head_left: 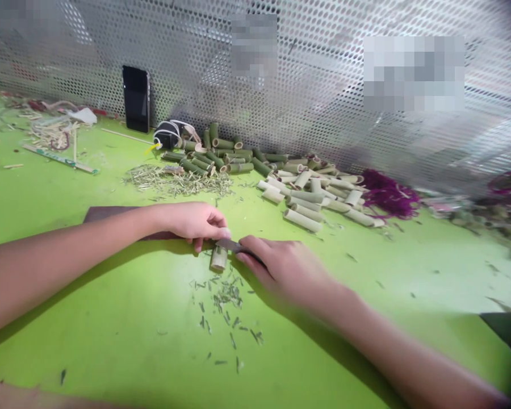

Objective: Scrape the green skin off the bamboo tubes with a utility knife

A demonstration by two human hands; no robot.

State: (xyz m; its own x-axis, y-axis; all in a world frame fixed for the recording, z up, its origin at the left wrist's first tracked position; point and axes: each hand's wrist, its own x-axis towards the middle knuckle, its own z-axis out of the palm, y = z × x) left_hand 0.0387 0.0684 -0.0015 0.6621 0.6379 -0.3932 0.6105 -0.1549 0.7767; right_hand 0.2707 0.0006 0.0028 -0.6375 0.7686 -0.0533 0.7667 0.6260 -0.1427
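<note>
From my remote seat, my left hand is half closed, holding a short bamboo tube upright near the green worktop. My right hand, blurred, closes on a dark knife blade at the tube's top. Green shavings lie below. Pale bamboo tubes heap against a perforated metal screen, beside a black phone.
</note>
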